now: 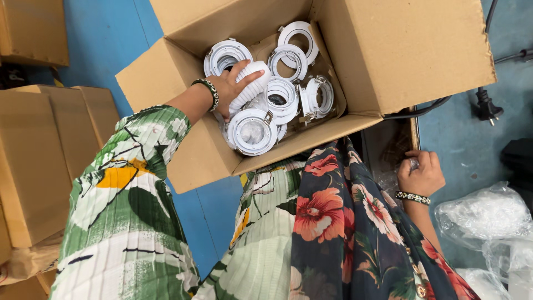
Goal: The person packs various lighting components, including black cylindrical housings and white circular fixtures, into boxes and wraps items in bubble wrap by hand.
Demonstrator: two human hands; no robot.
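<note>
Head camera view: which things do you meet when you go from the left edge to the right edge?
Closed cardboard boxes → left hand on a ribbed white fixture inside the open cardboard box → right hand → black power plug → clear plastic bags.

A white ribbed lamp housing (251, 84), rounded and tilted, is gripped from the left just above the other fittings in the open cardboard box. Below it, a white ring-shaped fixture (252, 131) with a frosted centre is seen lying face up.
</note>
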